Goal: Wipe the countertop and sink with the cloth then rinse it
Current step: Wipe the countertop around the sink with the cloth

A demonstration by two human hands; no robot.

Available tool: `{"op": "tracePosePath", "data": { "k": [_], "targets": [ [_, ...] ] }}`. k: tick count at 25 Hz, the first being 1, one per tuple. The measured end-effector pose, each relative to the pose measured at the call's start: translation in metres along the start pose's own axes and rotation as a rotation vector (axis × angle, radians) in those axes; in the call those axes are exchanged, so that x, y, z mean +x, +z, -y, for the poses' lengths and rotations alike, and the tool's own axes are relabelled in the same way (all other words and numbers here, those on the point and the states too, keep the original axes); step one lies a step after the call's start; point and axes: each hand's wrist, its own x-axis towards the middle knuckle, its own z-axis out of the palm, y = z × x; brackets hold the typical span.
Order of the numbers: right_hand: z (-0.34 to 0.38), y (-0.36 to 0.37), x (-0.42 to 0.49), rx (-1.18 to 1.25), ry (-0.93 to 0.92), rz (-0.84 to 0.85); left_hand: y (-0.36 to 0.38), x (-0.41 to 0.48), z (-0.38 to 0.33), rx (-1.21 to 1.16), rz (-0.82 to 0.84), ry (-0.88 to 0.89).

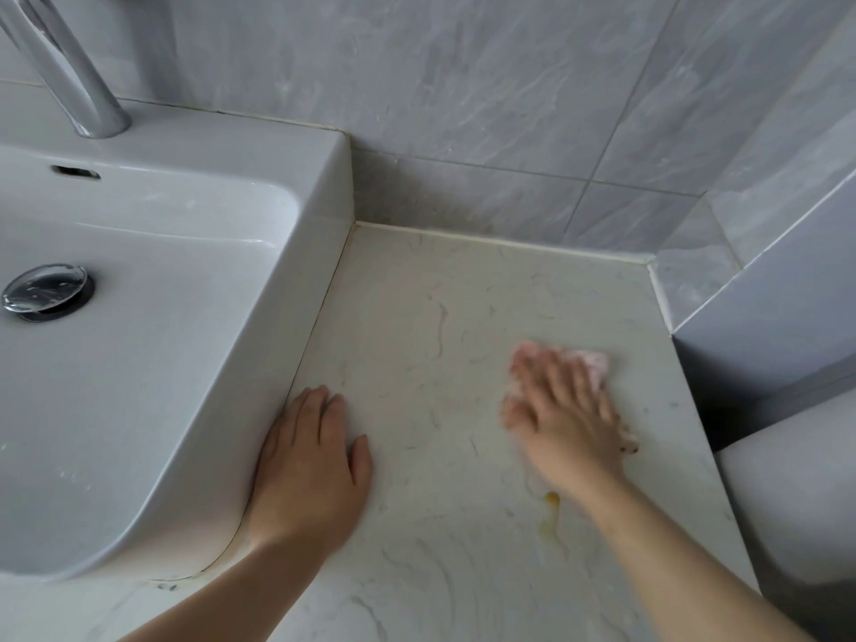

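While the right hand (563, 424) presses down on the cloth (595, 363) w/ fingers spread (blurred, so details are unsure), the cloth lies flat on the bench (417, 294), well right of the sink (194, 377); it looks thin, soft & light, prob. damp, so it can bunch or slip; better to press over its middle; left hand (305, 465) rests flat, fingers together, against the sink wall; a yellow spot (551, 502) sits near the right wrist.

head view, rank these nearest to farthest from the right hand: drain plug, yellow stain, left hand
From the right hand:
1. yellow stain, on the countertop by its wrist.
2. left hand, flat on the countertop beside the sink.
3. drain plug, in the sink basin, far left.
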Motion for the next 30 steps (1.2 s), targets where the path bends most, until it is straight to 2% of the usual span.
{"op": "tracePosePath", "data": {
  "k": [2, 3, 7, 9, 11, 13, 18, 20, 23, 25, 30],
  "targets": [
    [-0.007, 0.002, -0.006, -0.041, -0.173, 0.044, 0.001, 0.000, 0.000, 0.000, 0.003, -0.009],
    [-0.024, -0.002, 0.008, -0.038, -0.159, 0.032, 0.001, 0.000, 0.000, 0.005, 0.002, -0.011],
    [-0.073, -0.021, 0.065, 0.100, 0.210, 0.121, 0.003, 0.000, 0.002, 0.003, -0.002, -0.004],
    [-0.064, -0.015, 0.045, 0.075, 0.196, 0.098, 0.003, 0.001, 0.001, 0.001, 0.002, -0.008],
    [-0.048, -0.006, -0.004, 0.018, 0.068, 0.032, 0.001, 0.000, 0.000, 0.004, -0.005, -0.012],
    [-0.052, -0.004, -0.026, -0.028, 0.000, 0.068, -0.001, 0.000, -0.001, 0.005, -0.005, -0.012],
    [-0.071, -0.022, 0.060, 0.123, 0.196, 0.116, -0.002, -0.001, -0.001, -0.006, -0.013, -0.013],
    [-0.064, -0.016, 0.038, 0.111, 0.186, 0.088, -0.002, -0.001, -0.001, -0.012, -0.015, -0.005],
    [-0.051, -0.002, -0.060, 0.028, 0.014, -0.021, -0.003, -0.001, -0.002, -0.016, -0.013, -0.007],
    [-0.063, -0.003, -0.075, 0.002, -0.014, 0.053, -0.004, -0.002, -0.003, -0.016, -0.003, -0.010],
    [-0.077, -0.022, 0.022, 0.125, 0.230, 0.105, -0.004, -0.001, -0.002, -0.016, -0.002, -0.007]
  ]
}}
